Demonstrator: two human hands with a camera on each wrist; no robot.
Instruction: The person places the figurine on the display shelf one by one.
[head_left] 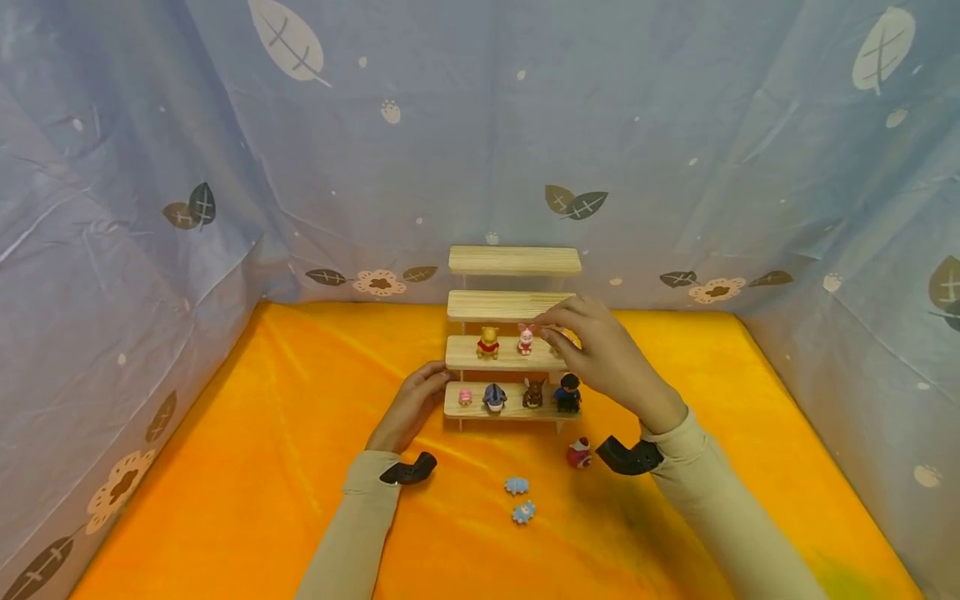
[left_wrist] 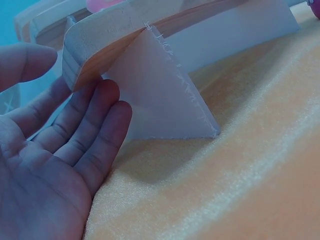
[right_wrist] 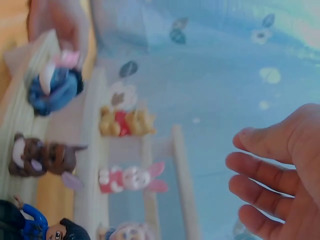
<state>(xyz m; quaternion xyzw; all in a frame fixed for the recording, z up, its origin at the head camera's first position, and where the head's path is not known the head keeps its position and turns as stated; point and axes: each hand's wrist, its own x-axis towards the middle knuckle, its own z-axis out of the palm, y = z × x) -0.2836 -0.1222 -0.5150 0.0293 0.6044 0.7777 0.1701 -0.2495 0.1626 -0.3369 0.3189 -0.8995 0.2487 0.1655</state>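
A four-step wooden display shelf (head_left: 513, 306) stands on the cloth. My left hand (head_left: 412, 404) touches its lower left end, fingers (left_wrist: 112, 95) against the board and thumb apart. My right hand (head_left: 603, 354) hovers by the right end of the second step from the bottom, holding nothing in the right wrist view. On that step sit a yellow bear figurine (head_left: 488, 343), a pink piglet figurine (head_left: 525, 340) and a figurine (right_wrist: 131, 233) partly hidden by the right hand. The lowest step bears a small pink figurine (head_left: 465, 397), donkey (head_left: 494, 397), brown long-eared figurine (head_left: 533, 393) and black-haired figurine (head_left: 567, 394).
A red and white figurine (head_left: 579, 452) lies on the orange cloth (head_left: 300, 467) before the shelf's right side. Two light-blue pieces (head_left: 517, 485) lie nearer the front. Patterned curtains (head_left: 450, 150) hang behind and at both sides.
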